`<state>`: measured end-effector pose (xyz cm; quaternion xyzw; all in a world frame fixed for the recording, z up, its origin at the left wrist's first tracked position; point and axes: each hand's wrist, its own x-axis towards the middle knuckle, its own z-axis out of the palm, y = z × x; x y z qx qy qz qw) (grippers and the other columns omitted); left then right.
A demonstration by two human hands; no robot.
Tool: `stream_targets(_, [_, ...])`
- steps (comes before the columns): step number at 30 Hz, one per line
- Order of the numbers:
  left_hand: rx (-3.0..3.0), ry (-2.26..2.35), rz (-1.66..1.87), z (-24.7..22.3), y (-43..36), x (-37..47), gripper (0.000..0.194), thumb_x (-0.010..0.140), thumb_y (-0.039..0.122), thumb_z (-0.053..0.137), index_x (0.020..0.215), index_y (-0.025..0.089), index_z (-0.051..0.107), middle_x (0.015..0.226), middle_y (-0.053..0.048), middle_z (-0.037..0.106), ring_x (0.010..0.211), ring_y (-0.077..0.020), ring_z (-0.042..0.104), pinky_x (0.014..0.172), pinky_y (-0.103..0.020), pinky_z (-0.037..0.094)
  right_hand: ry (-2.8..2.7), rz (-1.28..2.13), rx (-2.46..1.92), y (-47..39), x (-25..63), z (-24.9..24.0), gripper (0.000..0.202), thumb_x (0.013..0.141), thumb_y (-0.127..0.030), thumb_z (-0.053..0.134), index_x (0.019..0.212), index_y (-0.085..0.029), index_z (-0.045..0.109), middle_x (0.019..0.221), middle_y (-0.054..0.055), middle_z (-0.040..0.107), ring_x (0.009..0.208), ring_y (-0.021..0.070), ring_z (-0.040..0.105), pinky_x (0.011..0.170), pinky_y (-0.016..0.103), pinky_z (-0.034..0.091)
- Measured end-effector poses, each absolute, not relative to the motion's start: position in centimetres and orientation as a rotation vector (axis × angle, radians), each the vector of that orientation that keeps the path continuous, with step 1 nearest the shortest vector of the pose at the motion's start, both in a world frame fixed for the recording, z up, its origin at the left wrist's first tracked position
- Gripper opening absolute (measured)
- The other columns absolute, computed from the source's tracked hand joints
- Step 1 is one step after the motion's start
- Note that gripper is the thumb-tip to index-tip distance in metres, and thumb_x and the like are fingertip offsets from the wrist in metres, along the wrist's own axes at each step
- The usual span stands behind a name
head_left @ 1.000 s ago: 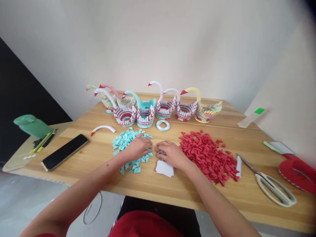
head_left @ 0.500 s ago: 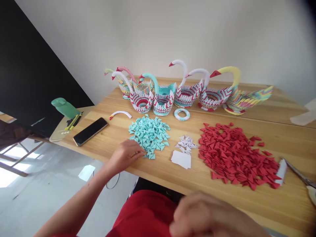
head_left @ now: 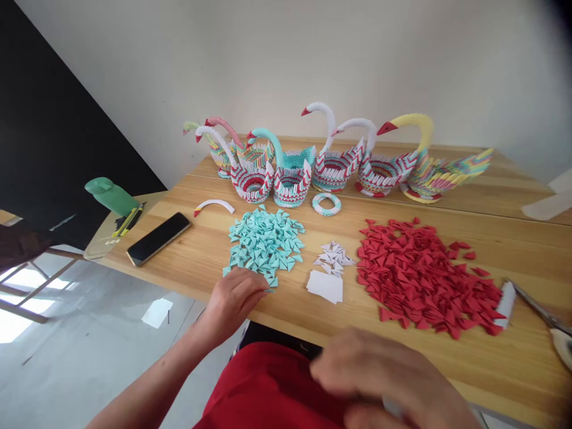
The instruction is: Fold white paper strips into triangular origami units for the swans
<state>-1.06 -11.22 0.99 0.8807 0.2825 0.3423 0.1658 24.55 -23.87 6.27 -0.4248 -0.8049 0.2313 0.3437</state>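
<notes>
My left hand [head_left: 236,301] rests at the near edge of a heap of turquoise folded paper triangles [head_left: 263,238], its fingers pinched together over a small turquoise piece that barely shows at the fingertips. Blurred by motion, my right hand [head_left: 379,369] hangs in front of the table's near edge with curled fingers; a whitish bit shows beneath them, too smeared to name. Between the hands lie small white folded pieces [head_left: 333,258] and a stack of white paper [head_left: 325,286]. A big heap of red folded triangles [head_left: 424,274] spreads to the right.
Paper swans [head_left: 292,182] stand in a row at the back, with a white-and-turquoise ring [head_left: 326,204] in front. A loose swan neck [head_left: 214,204], a phone [head_left: 159,238], a green bottle [head_left: 111,195] and yellow cutters [head_left: 130,220] lie left. Scissors [head_left: 540,313] lie far right.
My left hand has shifted slightly right and down along the turquoise heap, its fingers closer together. My right hand has risen a little. The whole view has shifted slightly.
</notes>
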Motion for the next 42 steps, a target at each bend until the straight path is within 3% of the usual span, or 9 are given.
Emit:
stream_targets(3, [2.382, 0.736, 0.960, 2.1, -12.7, 0.4, 0.012, 0.097, 0.022, 0.054, 0.094, 0.019, 0.065, 0.078, -0.004, 0.072, 0.072, -0.0154, 0.068, 0.066, -0.025, 0.053, -1.937, 0.397, -1.271, -21.2, 23.0, 5.1, 0.023, 0.097, -0.027, 0.053, 0.116, -0.029, 0.065, 0.100, 0.005, 0.074, 0.091, 0.0217, 0.070, 0.078, 0.034, 0.059])
stream_targets(6, [2.341, 0.685, 1.007, 2.5, -13.4, 1.6, 0.008, 0.096, 0.021, 0.057, 0.098, 0.019, 0.063, 0.079, -0.004, 0.073, 0.071, -0.0145, 0.069, 0.066, -0.024, 0.054, -1.908, 0.384, -1.312, -19.7, 22.1, 3.5, 0.020, 0.098, -0.029, 0.052, 0.110, -0.022, 0.067, 0.095, 0.007, 0.072, 0.087, 0.0210, 0.068, 0.074, 0.033, 0.057])
stream_targets(11, [2.420, 0.632, 1.066, 2.5, -13.8, 2.1, 0.014, 0.093, 0.016, 0.058, 0.106, 0.020, 0.059, 0.079, -0.003, 0.073, 0.069, -0.0149, 0.068, 0.064, -0.025, 0.054, -1.903, 0.523, -1.256, -19.6, 21.7, 3.0, 0.021, 0.099, -0.034, 0.053, 0.093, -0.021, 0.069, 0.081, 0.004, 0.069, 0.076, 0.0177, 0.064, 0.067, 0.029, 0.052])
stream_targets(18, [2.277, 0.509, 1.136, 2.6, -14.6, 2.3, 0.024, 0.090, 0.007, 0.058, 0.110, 0.021, 0.059, 0.074, -0.001, 0.069, 0.065, -0.0135, 0.063, 0.064, -0.026, 0.052, -1.821, 0.524, -1.164, -19.7, 21.0, 2.3, 0.025, 0.099, -0.027, 0.051, 0.079, -0.020, 0.064, 0.068, 0.002, 0.062, 0.065, 0.0156, 0.056, 0.060, 0.028, 0.044])
stream_targets(25, [2.059, 0.736, 1.038, 1.3, -14.3, 1.3, 0.048, 0.093, 0.019, 0.061, 0.138, 0.025, 0.046, 0.095, -0.003, 0.075, 0.082, -0.0146, 0.070, 0.081, -0.027, 0.055, -1.538, 0.702, -1.253, -20.0, 21.6, 1.0, 0.014, 0.093, -0.021, 0.060, 0.083, -0.021, 0.069, 0.074, 0.001, 0.065, 0.067, 0.0142, 0.060, 0.061, 0.024, 0.047])
stream_targets(29, [2.151, 0.688, 1.070, 1.0, -14.1, 1.3, 0.025, 0.091, 0.021, 0.065, 0.116, 0.024, 0.063, 0.091, -0.003, 0.075, 0.077, -0.0145, 0.068, 0.074, -0.026, 0.054, -1.486, 0.743, -1.207, -20.1, 22.0, 0.7, 0.011, 0.090, -0.015, 0.063, 0.086, -0.022, 0.072, 0.079, 0.001, 0.069, 0.073, 0.0143, 0.064, 0.067, 0.023, 0.050])
stream_targets(32, [2.171, 0.639, 1.093, 1.2, -14.2, 1.7, 0.013, 0.091, 0.020, 0.064, 0.104, 0.021, 0.066, 0.086, -0.004, 0.075, 0.077, -0.0151, 0.067, 0.073, -0.027, 0.052, -1.477, 0.731, -1.202, -20.1, 22.0, 0.6, 0.011, 0.088, -0.013, 0.065, 0.086, -0.022, 0.071, 0.079, 0.001, 0.070, 0.073, 0.0142, 0.064, 0.067, 0.023, 0.050])
stream_targets(38, [2.172, 0.629, 1.079, 1.1, -14.6, 2.1, 0.014, 0.091, 0.025, 0.064, 0.103, 0.018, 0.067, 0.078, -0.004, 0.073, 0.070, -0.0153, 0.063, 0.068, -0.027, 0.047, -1.600, 0.647, -1.220, -20.3, 21.5, 0.2, 0.009, 0.088, -0.014, 0.066, 0.084, -0.020, 0.070, 0.077, 0.001, 0.068, 0.071, 0.0142, 0.064, 0.065, 0.023, 0.049])
stream_targets(42, [2.251, 0.645, 0.996, 0.1, -15.1, 2.0, 0.013, 0.094, 0.018, 0.058, 0.086, 0.016, 0.068, 0.066, -0.002, 0.066, 0.063, -0.0142, 0.058, 0.063, -0.026, 0.042, -1.756, 0.585, -1.194, -20.9, 21.0, -0.8, 0.010, 0.091, -0.014, 0.063, 0.085, -0.018, 0.068, 0.074, 0.002, 0.067, 0.069, 0.0146, 0.062, 0.063, 0.025, 0.048])
